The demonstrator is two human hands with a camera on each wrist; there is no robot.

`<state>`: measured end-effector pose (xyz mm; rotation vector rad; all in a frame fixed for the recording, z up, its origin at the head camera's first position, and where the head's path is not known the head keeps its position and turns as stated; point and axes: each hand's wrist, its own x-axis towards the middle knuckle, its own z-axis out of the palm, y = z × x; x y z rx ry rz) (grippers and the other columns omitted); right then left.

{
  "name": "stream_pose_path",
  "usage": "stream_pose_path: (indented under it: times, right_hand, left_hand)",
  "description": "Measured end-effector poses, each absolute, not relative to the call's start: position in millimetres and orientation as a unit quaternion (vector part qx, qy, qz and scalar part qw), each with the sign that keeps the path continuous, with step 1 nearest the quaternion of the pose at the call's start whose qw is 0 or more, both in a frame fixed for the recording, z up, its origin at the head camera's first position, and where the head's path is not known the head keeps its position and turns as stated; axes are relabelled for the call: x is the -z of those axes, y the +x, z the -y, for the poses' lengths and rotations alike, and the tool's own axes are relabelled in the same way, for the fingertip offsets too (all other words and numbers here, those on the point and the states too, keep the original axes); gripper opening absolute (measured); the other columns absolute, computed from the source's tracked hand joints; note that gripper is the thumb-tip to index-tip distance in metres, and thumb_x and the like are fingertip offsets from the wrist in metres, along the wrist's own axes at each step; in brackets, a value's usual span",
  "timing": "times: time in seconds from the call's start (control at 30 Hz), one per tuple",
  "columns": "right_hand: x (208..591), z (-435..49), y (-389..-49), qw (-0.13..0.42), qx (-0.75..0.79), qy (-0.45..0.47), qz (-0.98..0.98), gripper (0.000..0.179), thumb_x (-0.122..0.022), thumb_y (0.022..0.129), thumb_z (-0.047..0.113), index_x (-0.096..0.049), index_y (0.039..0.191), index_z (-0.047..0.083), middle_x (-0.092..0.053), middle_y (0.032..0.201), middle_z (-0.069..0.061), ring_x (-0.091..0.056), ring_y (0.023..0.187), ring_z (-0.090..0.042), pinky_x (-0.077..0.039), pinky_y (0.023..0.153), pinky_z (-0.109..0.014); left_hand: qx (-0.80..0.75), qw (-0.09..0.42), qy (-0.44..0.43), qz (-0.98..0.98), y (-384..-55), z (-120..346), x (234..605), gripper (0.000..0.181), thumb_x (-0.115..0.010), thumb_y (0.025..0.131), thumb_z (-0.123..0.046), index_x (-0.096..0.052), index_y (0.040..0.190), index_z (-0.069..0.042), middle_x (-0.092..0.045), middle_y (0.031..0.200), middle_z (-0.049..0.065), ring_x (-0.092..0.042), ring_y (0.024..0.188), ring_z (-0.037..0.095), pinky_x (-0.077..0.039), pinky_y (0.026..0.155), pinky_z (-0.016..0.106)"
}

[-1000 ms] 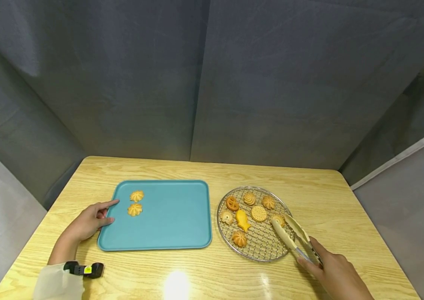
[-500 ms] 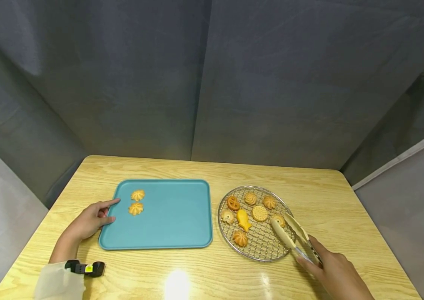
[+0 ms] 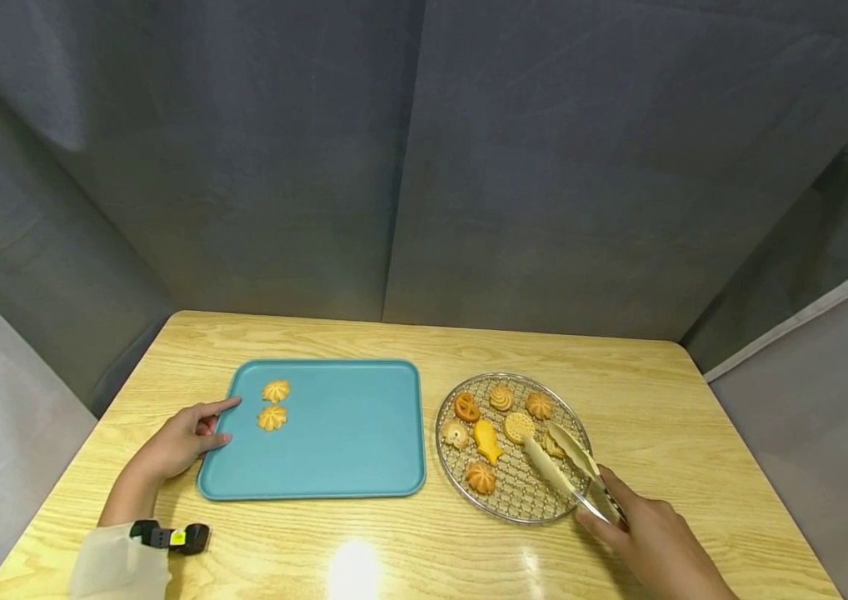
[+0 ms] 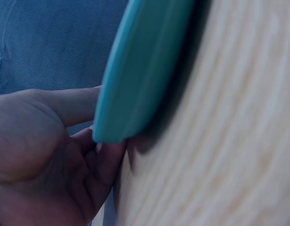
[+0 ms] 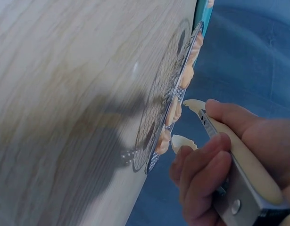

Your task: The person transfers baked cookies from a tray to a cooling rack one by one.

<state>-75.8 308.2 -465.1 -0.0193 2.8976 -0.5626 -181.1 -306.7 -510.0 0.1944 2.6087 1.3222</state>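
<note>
My left hand point(image 3: 172, 443) holds the left edge of a blue-green tray point(image 3: 341, 433). In the left wrist view the thumb lies over the tray rim point(image 4: 117, 80), with curled fingers at its underside. Two ridged cookies point(image 3: 271, 417) lie at the tray's left. My right hand point(image 3: 656, 533) grips cream-tipped tongs point(image 3: 576, 455) with metal handles. Between the tong tips is a small cookie point(image 3: 552, 445), tilted and partly hidden, over the right side of a round wire rack point(image 3: 521, 496). In the right wrist view the tong tips stand apart close to the rack.
Several more cookies share the rack: a pretzel point(image 3: 466, 407), a yellow fish point(image 3: 487, 441), a round dotted biscuit point(image 3: 518, 427) and a ridged one point(image 3: 480, 477) near the front. Tray and rack stand side by side on a wooden table point(image 3: 424, 550). Grey curtains point(image 3: 394, 167) enclose it.
The tongs have shifted slightly left on the rack, and the cookie between their tips has tipped from flat to tilted. The left hand and tray have stayed put.
</note>
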Motion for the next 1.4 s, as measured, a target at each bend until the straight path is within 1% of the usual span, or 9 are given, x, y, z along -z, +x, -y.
stream_pose_path:
  times: [0.17,0.3,0.4,0.6,0.8,1.03,1.17,1.27,1.4]
  right_hand:
    - [463.4,-301.8,-76.3,0.086,0.188,-0.017,-0.978,0.084,-0.070,0.095,0.052,-0.046,0.152,-0.006,-0.060,0.071,0.004,-0.056,0.069,-0.013,-0.053,0.072,-0.047]
    - [461.6,-296.1,-76.8,0.092,0.202,-0.020,-0.975,0.084,-0.069,0.096,0.053,-0.044,0.154,-0.003,-0.052,0.064,0.004,-0.047,0.059,-0.013,-0.046,0.065,-0.038]
    - [460.9,-292.2,-77.1,0.092,0.213,-0.026,-0.972,0.084,-0.068,0.096,0.053,-0.044,0.155,-0.002,-0.048,0.062,0.003,-0.042,0.054,-0.012,-0.040,0.061,-0.034]
    - [461.1,-284.2,-77.6,0.069,0.215,-0.046,-0.973,0.079,-0.071,0.095,0.050,-0.048,0.153,0.000,-0.047,0.061,0.005,-0.039,0.053,-0.009,-0.039,0.060,-0.032]
    - [461.9,-275.0,-81.3,0.081,0.231,-0.045,-0.969,0.081,-0.072,0.094,0.052,-0.049,0.152,0.001,-0.046,0.059,0.004,-0.036,0.051,-0.009,-0.036,0.056,-0.029]
    - [459.2,-261.6,-83.7,0.084,0.241,-0.047,-0.966,0.083,-0.074,0.091,0.052,-0.049,0.153,0.003,-0.049,0.058,0.005,-0.041,0.051,-0.009,-0.039,0.058,-0.028]
    - [458.5,-254.3,-85.9,0.086,0.244,-0.054,-0.964,0.083,-0.076,0.091,0.050,-0.047,0.155,0.005,-0.049,0.058,0.006,-0.041,0.050,-0.009,-0.038,0.054,-0.027]
    - [458.1,-248.2,-87.9,0.085,0.244,-0.060,-0.964,0.083,-0.076,0.091,0.049,-0.046,0.156,0.008,-0.050,0.058,0.006,-0.042,0.051,-0.008,-0.039,0.054,-0.027]
    - [457.8,-239.4,-90.8,0.079,0.243,-0.073,-0.964,0.083,-0.075,0.091,0.049,-0.046,0.156,0.008,-0.048,0.056,0.008,-0.040,0.049,-0.006,-0.040,0.055,-0.026]
  left_hand:
    - [-0.446,0.102,0.067,-0.887,-181.0,306.5,509.7,0.061,-0.066,0.098,0.002,-0.043,0.154,0.005,-0.041,0.085,0.010,-0.038,0.062,0.016,-0.040,0.055,0.027]
    - [-0.446,0.103,0.067,-0.887,-181.3,306.8,510.7,0.061,-0.066,0.098,0.001,-0.043,0.154,0.004,-0.041,0.085,0.009,-0.038,0.062,0.015,-0.040,0.055,0.027]
    - [-0.448,0.105,0.066,-0.886,-181.1,306.7,511.5,0.061,-0.066,0.098,0.001,-0.043,0.155,0.004,-0.041,0.085,0.010,-0.038,0.061,0.015,-0.040,0.055,0.027]
    - [-0.451,0.108,0.062,-0.884,-180.2,306.1,510.8,0.061,-0.065,0.098,0.002,-0.042,0.155,0.005,-0.041,0.085,0.010,-0.037,0.060,0.015,-0.041,0.054,0.027]
    - [-0.449,0.103,0.065,-0.885,-180.7,305.9,509.0,0.061,-0.066,0.098,0.002,-0.043,0.154,0.005,-0.040,0.085,0.010,-0.038,0.061,0.015,-0.040,0.054,0.027]
    - [-0.445,0.100,0.068,-0.887,-181.0,306.1,509.5,0.061,-0.066,0.097,0.002,-0.044,0.154,0.005,-0.041,0.085,0.010,-0.038,0.062,0.016,-0.040,0.055,0.027]
    - [-0.448,0.102,0.068,-0.886,-180.9,306.2,509.6,0.061,-0.066,0.098,0.002,-0.043,0.154,0.005,-0.041,0.085,0.010,-0.039,0.061,0.015,-0.041,0.054,0.027]
    - [-0.450,0.102,0.068,-0.885,-181.0,306.2,509.8,0.061,-0.066,0.098,0.003,-0.043,0.154,0.005,-0.041,0.085,0.010,-0.039,0.060,0.015,-0.042,0.054,0.027]
    - [-0.454,0.104,0.067,-0.883,-180.9,305.9,509.8,0.061,-0.065,0.098,0.003,-0.042,0.154,0.006,-0.041,0.084,0.010,-0.039,0.060,0.015,-0.042,0.054,0.027]
